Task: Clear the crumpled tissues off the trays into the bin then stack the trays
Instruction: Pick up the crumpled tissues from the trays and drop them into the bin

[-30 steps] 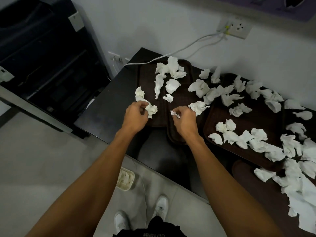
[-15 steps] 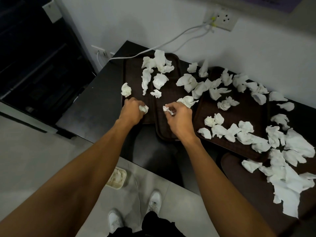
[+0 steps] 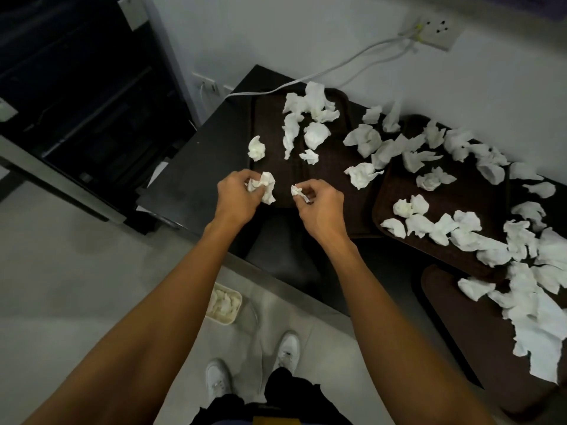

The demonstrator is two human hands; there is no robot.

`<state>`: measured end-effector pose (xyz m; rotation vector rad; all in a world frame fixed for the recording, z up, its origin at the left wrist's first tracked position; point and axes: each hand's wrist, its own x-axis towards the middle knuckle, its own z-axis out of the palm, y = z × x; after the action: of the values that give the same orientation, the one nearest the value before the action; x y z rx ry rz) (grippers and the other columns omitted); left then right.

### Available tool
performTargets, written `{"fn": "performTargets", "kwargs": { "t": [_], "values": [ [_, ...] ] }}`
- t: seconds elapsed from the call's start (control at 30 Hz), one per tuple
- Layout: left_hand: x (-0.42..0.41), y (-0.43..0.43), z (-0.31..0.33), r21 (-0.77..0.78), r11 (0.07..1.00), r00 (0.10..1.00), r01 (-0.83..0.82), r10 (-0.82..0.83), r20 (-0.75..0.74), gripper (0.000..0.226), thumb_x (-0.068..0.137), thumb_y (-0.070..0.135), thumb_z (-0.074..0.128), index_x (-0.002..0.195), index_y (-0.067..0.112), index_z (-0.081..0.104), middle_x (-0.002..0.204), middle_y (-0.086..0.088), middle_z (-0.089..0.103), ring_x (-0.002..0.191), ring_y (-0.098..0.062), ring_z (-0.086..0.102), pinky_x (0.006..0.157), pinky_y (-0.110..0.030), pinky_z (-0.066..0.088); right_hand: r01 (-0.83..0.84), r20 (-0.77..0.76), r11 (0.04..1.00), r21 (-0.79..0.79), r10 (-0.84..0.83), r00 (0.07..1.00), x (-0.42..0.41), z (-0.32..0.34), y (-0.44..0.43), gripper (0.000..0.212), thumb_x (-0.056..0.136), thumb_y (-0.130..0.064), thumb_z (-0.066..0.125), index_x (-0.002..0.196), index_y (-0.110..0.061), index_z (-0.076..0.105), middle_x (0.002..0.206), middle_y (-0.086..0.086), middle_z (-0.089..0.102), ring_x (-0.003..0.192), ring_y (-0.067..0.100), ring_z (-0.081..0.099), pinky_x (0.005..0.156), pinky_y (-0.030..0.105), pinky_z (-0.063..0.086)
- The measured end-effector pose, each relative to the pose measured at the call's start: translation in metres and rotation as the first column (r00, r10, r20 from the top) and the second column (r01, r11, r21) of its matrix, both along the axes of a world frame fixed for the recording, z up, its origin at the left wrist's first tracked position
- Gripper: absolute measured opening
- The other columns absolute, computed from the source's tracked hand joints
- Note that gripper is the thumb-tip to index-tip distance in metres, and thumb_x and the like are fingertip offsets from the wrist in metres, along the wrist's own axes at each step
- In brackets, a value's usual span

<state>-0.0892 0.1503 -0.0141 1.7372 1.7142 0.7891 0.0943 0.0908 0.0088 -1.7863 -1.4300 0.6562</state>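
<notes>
1. More of the crumpled white tissue wad [image 3: 264,187] shows from the left hand [image 3: 236,199] than half a second ago; fingers curled round it.
2. Right hand [image 3: 319,207] pinches a small white tissue scrap [image 3: 298,191].
3. Both hover over the near edge of the dark brown plastic tray [image 3: 269,119].
4. Loose crumpled tissues [image 3: 316,134] litter the trays.
5. Small cream bin [image 3: 223,321] on the floor holds some.

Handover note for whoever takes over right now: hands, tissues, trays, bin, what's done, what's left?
Left hand grips a crumpled white tissue; right hand pinches a smaller tissue scrap, both above the leftmost dark brown tray.
The cream bin on the floor already holds some tissues.
Left: bin these two, clear the many tissues on the trays and black table, then stack.
</notes>
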Motion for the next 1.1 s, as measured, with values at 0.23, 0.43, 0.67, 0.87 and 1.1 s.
{"fn": "performTargets", "kwargs": {
  "t": [0.23, 0.43, 0.67, 0.87, 1.1],
  "values": [
    [-0.074, -0.047, 0.013, -0.030, 0.995, 0.992, -0.095, 0.097, 0.077, 0.021, 0.084, 0.026, 0.081, 0.104, 0.022, 0.075, 0.089, 0.004, 0.067, 0.070, -0.001, 0.059, 0.061, 0.001, 0.037, -0.035, -0.050, 0.999, -0.039, 0.033, 0.998, -0.072, 0.001, -0.024, 0.014, 0.091, -0.008, 0.075, 0.104, -0.013, 0.076, 0.096, -0.002, 0.071, 0.079, -0.001, 0.063, 0.068, 0.001, 0.044],
    [-0.150, -0.093, 0.003, -0.116, 0.979, 0.975, -0.168, 0.183, 0.126, 0.026, 0.080, 0.029, 0.085, 0.103, 0.024, 0.075, 0.090, 0.003, 0.071, 0.074, -0.008, 0.063, 0.072, -0.016, 0.050, -0.058, -0.110, 0.992, -0.110, 0.045, 0.993, -0.145, -0.010, -0.052, 0.014, 0.093, -0.013, 0.074, 0.106, -0.016, 0.076, 0.093, -0.003, 0.070, 0.080, 0.002, 0.065, 0.065, 0.002, 0.046],
    [-0.226, -0.141, -0.026, -0.181, 0.955, 0.953, -0.236, 0.264, 0.150, 0.027, 0.081, 0.030, 0.085, 0.104, 0.021, 0.077, 0.087, 0.006, 0.071, 0.068, 0.003, 0.060, 0.061, -0.001, 0.041, -0.095, -0.095, 0.979, -0.181, 0.079, 0.992, -0.222, -0.035, -0.087, 0.019, 0.093, -0.013, 0.074, 0.112, -0.018, 0.075, 0.101, -0.004, 0.069, 0.086, 0.004, 0.066, 0.074, 0.010, 0.053],
    [-0.258, -0.167, -0.052, -0.226, 0.933, 0.942, -0.280, 0.312, 0.122, 0.024, 0.085, 0.034, 0.081, 0.106, 0.024, 0.075, 0.087, 0.006, 0.068, 0.068, -0.002, 0.058, 0.057, -0.004, 0.039, -0.134, -0.188, 0.977, -0.166, 0.102, 0.977, -0.262, -0.062, -0.110, 0.026, 0.093, -0.007, 0.072, 0.114, -0.023, 0.070, 0.098, -0.005, 0.067, 0.088, 0.005, 0.065, 0.072, 0.012, 0.054],
    [-0.269, -0.187, -0.107, -0.315, 0.895, 0.921, -0.316, 0.369, 0.123, 0.024, 0.084, 0.034, 0.081, 0.104, 0.021, 0.076, 0.094, 0.003, 0.072, 0.072, -0.004, 0.061, 0.058, -0.004, 0.039, -0.206, -0.171, 0.954, -0.218, 0.170, 0.970, -0.278, -0.121, -0.109, 0.018, 0.091, -0.007, 0.074, 0.098, -0.023, 0.069, 0.093, -0.005, 0.069, 0.084, 0.006, 0.068, 0.073, 0.019, 0.057]
  ]
}}
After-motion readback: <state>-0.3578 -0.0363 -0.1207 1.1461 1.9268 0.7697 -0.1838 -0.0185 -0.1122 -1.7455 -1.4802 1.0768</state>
